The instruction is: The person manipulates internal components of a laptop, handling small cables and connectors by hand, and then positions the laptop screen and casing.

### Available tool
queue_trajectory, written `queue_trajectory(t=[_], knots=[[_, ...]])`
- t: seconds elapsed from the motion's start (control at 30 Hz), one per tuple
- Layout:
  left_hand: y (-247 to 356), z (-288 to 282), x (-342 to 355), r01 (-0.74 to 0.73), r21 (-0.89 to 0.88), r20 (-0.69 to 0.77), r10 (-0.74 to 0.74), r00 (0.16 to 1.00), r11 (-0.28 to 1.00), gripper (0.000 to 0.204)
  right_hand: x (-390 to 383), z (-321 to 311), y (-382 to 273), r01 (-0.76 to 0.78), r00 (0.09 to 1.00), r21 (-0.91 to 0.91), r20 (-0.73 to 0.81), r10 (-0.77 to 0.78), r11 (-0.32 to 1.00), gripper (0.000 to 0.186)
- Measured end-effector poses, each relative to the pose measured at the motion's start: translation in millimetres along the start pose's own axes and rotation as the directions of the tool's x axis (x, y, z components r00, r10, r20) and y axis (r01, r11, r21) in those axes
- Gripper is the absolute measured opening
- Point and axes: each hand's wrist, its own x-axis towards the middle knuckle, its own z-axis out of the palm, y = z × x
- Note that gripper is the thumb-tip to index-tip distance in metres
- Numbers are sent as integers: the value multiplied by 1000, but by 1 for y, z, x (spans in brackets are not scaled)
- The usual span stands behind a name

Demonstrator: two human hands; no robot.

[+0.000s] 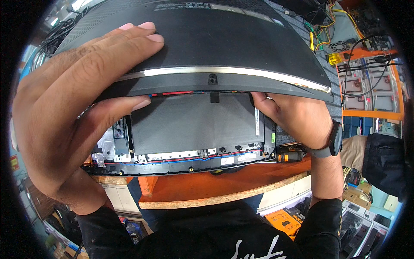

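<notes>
A laptop's black bottom cover (pixel 233 47) is tilted up over the opened laptop body (pixel 177 169), its near edge raised. My left hand (pixel 82 73) grips that cover at its left front, fingers spread on top and thumb underneath. Reaching in below the cover from the right is my right hand (pixel 293 114). Its thumb shows near the right end of the flat black battery (pixel 194 125), while its other fingers are hidden by the cover. Red and blue wires (pixel 202 160) run along the body's near side.
The laptop lies on an orange bench with a raw wooden edge (pixel 215 202). Beside its right front corner is a dark screwdriver handle (pixel 290 156). An orange-framed compartment case (pixel 394 115), a yellow-handled tool (pixel 334 58) and loose cables are at the right. Black cables (pixel 60 34) lie at the far left.
</notes>
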Motion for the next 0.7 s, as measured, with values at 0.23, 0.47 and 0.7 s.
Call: queue_trajectory(t=[0.23,0.47,0.7], knots=[[1,-1,2,12,13,1,-13,1000,1000,52,0,-1,-2,-42,999,49,-14,43,998,21],[0,0,2,28,17,32,-29,999,999,53,3,-9,-12,-91,996,52,3,91,994,20],[4,-4,4,39,10,19,-39,999,999,53,7,-10,-14,-115,991,167,-44,124,979,17]])
